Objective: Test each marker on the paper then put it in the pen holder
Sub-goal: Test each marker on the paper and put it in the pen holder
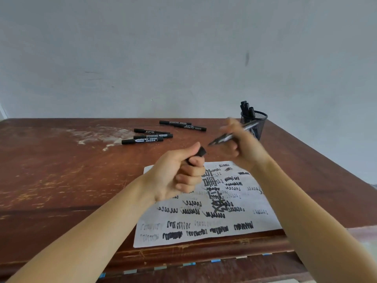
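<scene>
My right hand (238, 145) holds a black marker (225, 137) above the table, its bare tip pointing left toward my left hand; the marker is motion-blurred. My left hand (179, 173) is a fist around the marker's black cap (201, 152), which sticks out at the top. Both hands hover over a white paper (206, 223) covered with black scribbles. Several capped black markers (142, 140) lie on the table behind. A black mesh pen holder (258, 124) at the back right holds a few markers (245, 108).
The brown wooden table (61, 180) is worn, with a pale scuffed patch (98, 133) at the back left. A plain grey wall rises behind it. The table's front edge (183, 254) runs just below the paper.
</scene>
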`<state>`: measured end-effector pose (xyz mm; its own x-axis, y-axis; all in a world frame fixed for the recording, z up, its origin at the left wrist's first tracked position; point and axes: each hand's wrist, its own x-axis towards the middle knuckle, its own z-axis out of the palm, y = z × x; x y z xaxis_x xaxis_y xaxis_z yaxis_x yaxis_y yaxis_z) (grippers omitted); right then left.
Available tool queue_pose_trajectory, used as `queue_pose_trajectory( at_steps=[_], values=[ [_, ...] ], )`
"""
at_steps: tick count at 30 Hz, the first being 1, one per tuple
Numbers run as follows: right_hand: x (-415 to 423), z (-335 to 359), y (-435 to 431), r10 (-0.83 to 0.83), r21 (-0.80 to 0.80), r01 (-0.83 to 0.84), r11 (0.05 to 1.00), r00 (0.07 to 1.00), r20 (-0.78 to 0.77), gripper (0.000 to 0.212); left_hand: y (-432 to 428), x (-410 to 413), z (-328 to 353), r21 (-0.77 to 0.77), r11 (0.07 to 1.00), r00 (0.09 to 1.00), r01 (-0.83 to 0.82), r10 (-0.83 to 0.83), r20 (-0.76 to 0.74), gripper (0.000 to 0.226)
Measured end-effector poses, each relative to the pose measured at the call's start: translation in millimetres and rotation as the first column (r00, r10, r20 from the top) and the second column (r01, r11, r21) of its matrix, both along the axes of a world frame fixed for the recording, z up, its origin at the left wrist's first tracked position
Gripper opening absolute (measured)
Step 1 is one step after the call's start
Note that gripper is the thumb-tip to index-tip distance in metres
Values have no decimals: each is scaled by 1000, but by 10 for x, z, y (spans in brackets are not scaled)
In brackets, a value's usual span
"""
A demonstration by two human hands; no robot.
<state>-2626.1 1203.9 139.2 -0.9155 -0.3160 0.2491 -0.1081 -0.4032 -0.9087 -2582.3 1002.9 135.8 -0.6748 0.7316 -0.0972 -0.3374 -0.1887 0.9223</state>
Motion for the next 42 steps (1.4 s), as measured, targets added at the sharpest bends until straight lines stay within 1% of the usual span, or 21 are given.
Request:
queue_pose_trajectory(
  at_steps=[1,2,3,4,5,6,7,8,10,11,12,14,16,18,20,22,26,29,34,38,42],
  values=[
    [-20,28,147,-56,-29,56,998,998,-12,36,-17,28,9,12,1000,1000,21,-21,13,38],
    [-37,53,297,-136,15,137,991,990,-27,39,-35,51,11,-52,999,999,6,-8,-45,39],
    [-32,64,421,-226,137,231,963,973,-49,40,-47,68,0,-171,984,985,-50,20,-171,40],
    [-18,49,512,-295,296,306,905,952,-81,40,-40,79,-21,-298,944,940,-141,34,-339,41],
    [3,20,554,-335,431,347,833,936,-107,38,-15,77,-51,-398,880,864,-259,27,-503,43],
    [33,-13,554,-356,509,366,779,927,-121,35,22,53,-92,-458,805,771,-376,-2,-637,44],
    [58,-43,530,-375,538,379,753,919,-123,29,68,11,-134,-485,737,679,-472,-47,-732,45],
    [69,-78,510,-395,538,389,748,912,-111,23,123,-37,-172,-496,682,601,-537,-103,-793,43],
    [56,-149,479,-426,506,389,770,904,-46,20,233,-129,-225,-519,588,470,-620,-251,-846,36],
    [28,-182,466,-436,490,385,782,900,-10,20,280,-186,-246,-535,543,425,-647,-327,-844,34],
    [-12,-208,442,-448,485,385,785,894,14,19,316,-251,-265,-555,502,406,-663,-381,-831,35],
    [-98,-239,379,-476,511,410,756,880,-1,17,364,-393,-301,-579,456,415,-676,-414,-810,37],
    [-166,-263,299,-494,540,454,709,866,-80,23,398,-507,-337,-584,451,437,-675,-393,-809,37],
    [-207,-323,235,-487,533,472,703,865,-123,29,424,-578,-382,-568,463,445,-681,-355,-822,37],
    [-216,-414,199,-479,528,463,712,870,-116,25,432,-607,-432,-530,480,440,-699,-294,-848,39],
    [-215,-482,190,-486,542,463,701,867,-112,24,414,-626,-468,-500,495,437,-711,-246,-865,43],
    [-212,-519,187,-500,547,495,676,852,-153,26,380,-668,-512,-480,538,463,-693,-178,-868,46],
    [-213,-517,158,-473,558,485,674,863,-178,22,373,-691,-533,-472,546,461,-693,-168,-871,44],
    [-232,-534,150,-488,579,491,651,855,-176,27,376,-682,-538,-461,547,443,-699,-174,-879,39],
    [-233,-536,133,-489,611,493,619,851,-191,24,369,-681,-544,-457,545,435,-703,-179,-883,41],
    [-212,-520,139,-491,607,486,629,854,-175,19,366,-690,-555,-448,549,430,-706,-172,-887,44]
  ],
)
